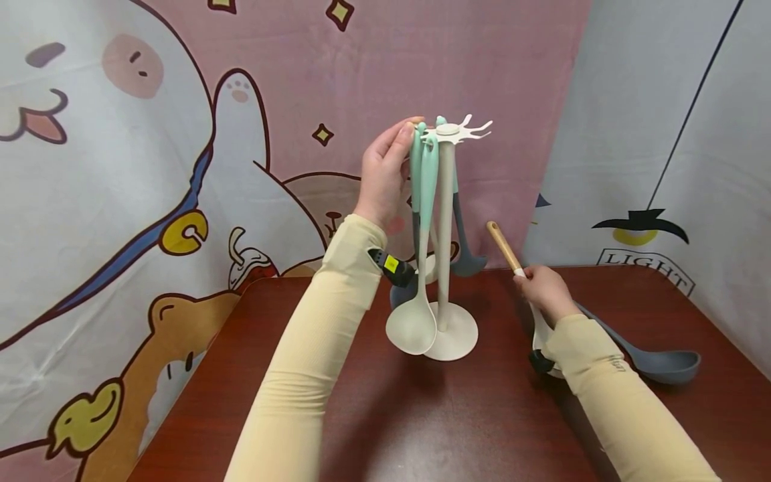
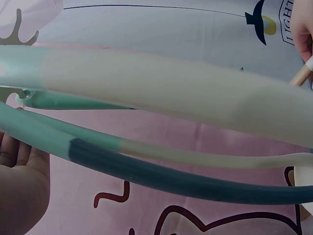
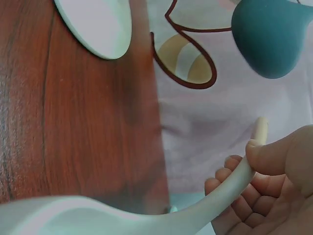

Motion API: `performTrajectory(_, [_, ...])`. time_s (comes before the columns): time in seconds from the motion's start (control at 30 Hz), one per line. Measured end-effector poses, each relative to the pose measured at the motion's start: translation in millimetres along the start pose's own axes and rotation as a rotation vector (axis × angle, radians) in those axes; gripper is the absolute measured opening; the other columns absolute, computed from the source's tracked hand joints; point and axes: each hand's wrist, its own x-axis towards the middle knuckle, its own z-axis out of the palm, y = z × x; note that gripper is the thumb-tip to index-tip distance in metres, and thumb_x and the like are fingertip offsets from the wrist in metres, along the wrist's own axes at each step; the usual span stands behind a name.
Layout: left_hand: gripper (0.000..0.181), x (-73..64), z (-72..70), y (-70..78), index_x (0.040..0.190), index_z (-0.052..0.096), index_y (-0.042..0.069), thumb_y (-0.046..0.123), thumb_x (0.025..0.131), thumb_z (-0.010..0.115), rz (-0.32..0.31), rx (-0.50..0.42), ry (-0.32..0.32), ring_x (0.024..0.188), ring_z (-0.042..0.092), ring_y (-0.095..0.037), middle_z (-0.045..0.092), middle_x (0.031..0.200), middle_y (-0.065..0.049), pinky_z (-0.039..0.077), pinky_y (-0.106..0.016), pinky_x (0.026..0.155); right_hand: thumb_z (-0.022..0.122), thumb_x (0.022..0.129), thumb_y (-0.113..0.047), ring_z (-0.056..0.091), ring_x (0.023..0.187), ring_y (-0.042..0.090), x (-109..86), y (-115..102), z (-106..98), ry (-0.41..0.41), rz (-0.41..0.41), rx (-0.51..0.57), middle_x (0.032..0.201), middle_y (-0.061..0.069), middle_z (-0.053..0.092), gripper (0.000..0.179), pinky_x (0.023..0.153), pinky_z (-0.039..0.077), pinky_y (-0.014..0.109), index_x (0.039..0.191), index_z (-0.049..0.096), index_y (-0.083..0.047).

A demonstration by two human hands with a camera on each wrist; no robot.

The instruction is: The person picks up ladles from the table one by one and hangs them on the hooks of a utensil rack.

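Observation:
A cream utensil stand [image 1: 444, 221] with a round base and branching hooks holds several mint-handled utensils. At its top left, my left hand [image 1: 385, 161] pinches the upper end of a mint-handled utensil with a dark grey neck [image 2: 146, 171]. A cream ladle [image 1: 412, 325] hangs in front of it, its mint handle close by the thumb. To the right, my right hand [image 1: 545, 291] grips a white spoon with a wooden handle [image 1: 504, 246], thumb across its neck in the right wrist view. The spoon's wide end is partly hidden by wrist and sleeve.
A dark grey ladle [image 1: 668, 365] lies on the brown table [image 1: 482, 428] beyond the right forearm. Another grey utensil [image 1: 468, 263] hangs behind the stand's post. A printed cloth backdrop [image 1: 482, 60] rises behind the table's far edge.

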Motion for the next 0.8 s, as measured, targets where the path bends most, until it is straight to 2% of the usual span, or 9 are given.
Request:
performTrajectory(0.23, [0.036,-1.2,0.2,-0.5,0.131,0.058,-0.006,0.017,0.105,0.049,-0.002,0.004,0.001,0.11,0.063,-0.019,0.067,0.12,-0.013,0.049,-0.03,0.095,0.048,0.104,-0.017,0.06,0.083,0.032,-6.1,-7,-2,0.066,-0.044,0.053,0.092,0.021,0.064,0.031,0.069,0.045,0.037,0.113,0.056,0.012])
performTrajectory(0.57, [0.035,-2.2,0.9,0.1,0.131,0.059,-0.006,0.016,0.105,0.049,-0.003,0.004,0.007,0.11,0.063,-0.02,0.066,0.121,-0.016,0.049,-0.03,0.095,0.047,0.105,-0.017,0.063,0.084,0.032,-10.0,-19,-2,0.139,-0.074,0.137,0.098,0.024,0.063,0.035,0.069,0.048,0.033,0.122,0.053,0.013])
performTrajectory(0.8, [0.035,0.0,0.2,-0.8,0.13,0.059,-0.006,0.016,0.105,0.049,0.0,0.002,0.006,0.109,0.064,-0.019,0.064,0.124,-0.019,0.05,-0.03,0.095,0.042,0.108,-0.021,0.064,0.09,0.035,-11.9,-27,-5,0.167,-0.084,0.188,0.107,0.029,0.061,0.038,0.076,0.052,0.04,0.127,0.051,0.011])
